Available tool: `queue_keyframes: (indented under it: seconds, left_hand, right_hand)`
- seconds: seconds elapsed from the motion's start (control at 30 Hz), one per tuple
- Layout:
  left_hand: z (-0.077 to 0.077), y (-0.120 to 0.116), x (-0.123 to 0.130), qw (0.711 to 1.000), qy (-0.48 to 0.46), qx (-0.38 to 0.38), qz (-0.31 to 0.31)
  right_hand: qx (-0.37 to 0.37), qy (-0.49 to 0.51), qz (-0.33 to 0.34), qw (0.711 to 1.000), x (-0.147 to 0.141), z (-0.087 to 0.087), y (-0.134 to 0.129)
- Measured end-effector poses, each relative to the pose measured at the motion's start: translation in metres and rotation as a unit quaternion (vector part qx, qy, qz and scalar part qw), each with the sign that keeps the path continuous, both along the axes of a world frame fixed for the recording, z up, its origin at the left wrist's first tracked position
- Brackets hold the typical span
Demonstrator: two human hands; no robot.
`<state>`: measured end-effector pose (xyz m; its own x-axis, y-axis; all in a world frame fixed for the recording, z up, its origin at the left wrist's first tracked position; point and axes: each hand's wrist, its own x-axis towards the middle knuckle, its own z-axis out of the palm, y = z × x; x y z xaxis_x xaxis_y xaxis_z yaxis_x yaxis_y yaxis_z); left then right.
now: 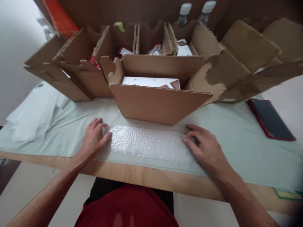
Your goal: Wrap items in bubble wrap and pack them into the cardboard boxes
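Observation:
A flat strip of clear bubble wrap [148, 143] lies lengthwise on the pale green cloth, near the table's front edge. At its left end, my left hand [94, 135] has the corner between thumb and fingers. My right hand [207, 146] grips the opposite end, thumb and index finger close together at the edge. Just behind the wrap stands an open cardboard bin [161, 104] with a white box [150, 82] inside.
A row of cardboard bins [85, 78] spans the back, holding red and white packages. White foam sheets [35, 113] are piled at the left. A dark phone-like slab with a red edge [272, 119] lies at the right. Two white-capped bottles [184, 14] stand behind.

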<state>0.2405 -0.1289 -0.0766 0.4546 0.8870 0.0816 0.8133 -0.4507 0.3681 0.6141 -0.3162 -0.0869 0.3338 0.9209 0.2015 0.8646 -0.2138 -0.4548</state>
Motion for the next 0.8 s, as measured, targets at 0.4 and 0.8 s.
queue_keyframes:
  seconds: [0.4, 0.8]
  left_hand:
    - [0.08, 0.059, -0.032, 0.993, -0.098, -0.053, 0.044]
    - [0.03, 0.015, -0.043, 0.958, -0.149, 0.091, -0.229]
  right_hand:
    - [-0.16, 0.428, 0.096, 0.884, -0.104, 0.047, -0.026]
    - [-0.241, 0.638, 0.142, 0.718, -0.187, 0.027, 0.02]
